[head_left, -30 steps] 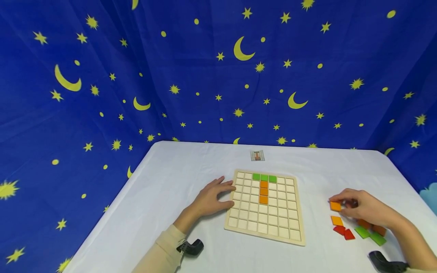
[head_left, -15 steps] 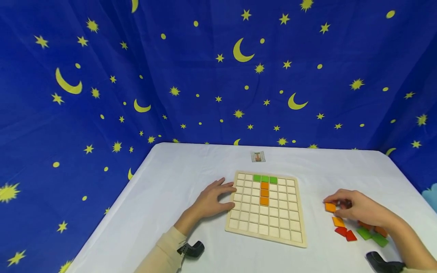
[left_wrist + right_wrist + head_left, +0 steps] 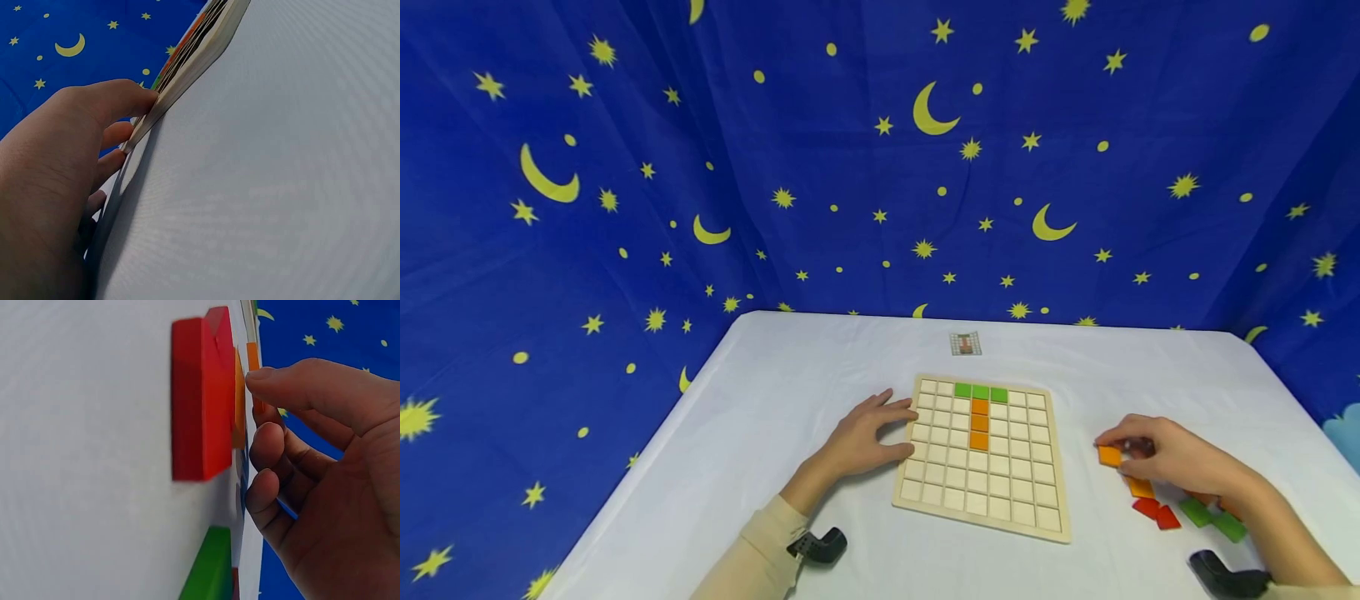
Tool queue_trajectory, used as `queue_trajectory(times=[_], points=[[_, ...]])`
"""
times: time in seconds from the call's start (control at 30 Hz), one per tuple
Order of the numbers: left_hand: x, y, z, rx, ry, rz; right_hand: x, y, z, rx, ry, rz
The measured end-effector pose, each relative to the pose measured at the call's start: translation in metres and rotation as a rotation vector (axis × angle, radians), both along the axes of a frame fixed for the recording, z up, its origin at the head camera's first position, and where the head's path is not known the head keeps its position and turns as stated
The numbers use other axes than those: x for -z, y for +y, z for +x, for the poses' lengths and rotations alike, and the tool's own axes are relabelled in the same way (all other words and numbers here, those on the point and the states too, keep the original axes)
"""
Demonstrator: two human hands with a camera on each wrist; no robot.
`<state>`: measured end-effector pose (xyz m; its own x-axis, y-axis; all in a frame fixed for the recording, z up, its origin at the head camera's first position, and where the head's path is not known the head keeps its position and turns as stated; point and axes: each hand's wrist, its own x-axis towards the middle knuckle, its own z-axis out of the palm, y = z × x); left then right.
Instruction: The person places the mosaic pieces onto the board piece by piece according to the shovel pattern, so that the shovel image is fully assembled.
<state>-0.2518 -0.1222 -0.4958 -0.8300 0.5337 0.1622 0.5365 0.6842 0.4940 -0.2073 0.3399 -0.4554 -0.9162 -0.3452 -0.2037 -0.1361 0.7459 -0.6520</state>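
The square wooden grid board [image 3: 977, 481] lies on the white table, with three green tiles [image 3: 981, 392] across its far row and three orange tiles [image 3: 980, 423] in a column below them. My left hand [image 3: 865, 437] rests beside it, thumb and fingertips touching its left edge; the left wrist view shows the thumb on the board's side [image 3: 200, 69]. To the right of the board, my right hand [image 3: 1187, 458] pinches an orange square tile [image 3: 1108, 456] between thumb and fingers. In the right wrist view that tile [image 3: 252, 356] is seen edge-on.
Under and near my right hand lie a loose orange tile [image 3: 1141, 488], red pieces [image 3: 1167, 517], green tiles [image 3: 1196, 512] and partly hidden darker orange tiles [image 3: 1230, 507]. A small pattern card [image 3: 966, 343] lies behind the board. A blue star-and-moon curtain [image 3: 880, 167] surrounds the table.
My right hand has moved left, towards the board, carrying the pinched orange tile away from the loose pieces. The left hand and the board have stayed in place.
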Motion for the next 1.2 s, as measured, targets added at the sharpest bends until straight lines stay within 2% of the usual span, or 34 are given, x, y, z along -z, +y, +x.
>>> queue_trajectory(times=[0.13, 0.57, 0.97, 1.2], points=[[0.000, 0.000, 0.000, -0.003, -0.003, 0.002, -0.001, -0.005, -0.002, 0.010, -0.030, -0.017], [0.001, 0.000, -0.001, 0.000, 0.001, 0.006, -0.001, -0.014, -0.002, -0.051, 0.016, -0.013], [0.000, 0.000, 0.000, 0.003, 0.000, 0.013, 0.000, -0.026, -0.004, -0.020, -0.003, 0.022], [0.000, 0.000, 0.000, 0.000, -0.004, -0.002, -0.001, -0.029, -0.004, -0.075, 0.020, 0.005]])
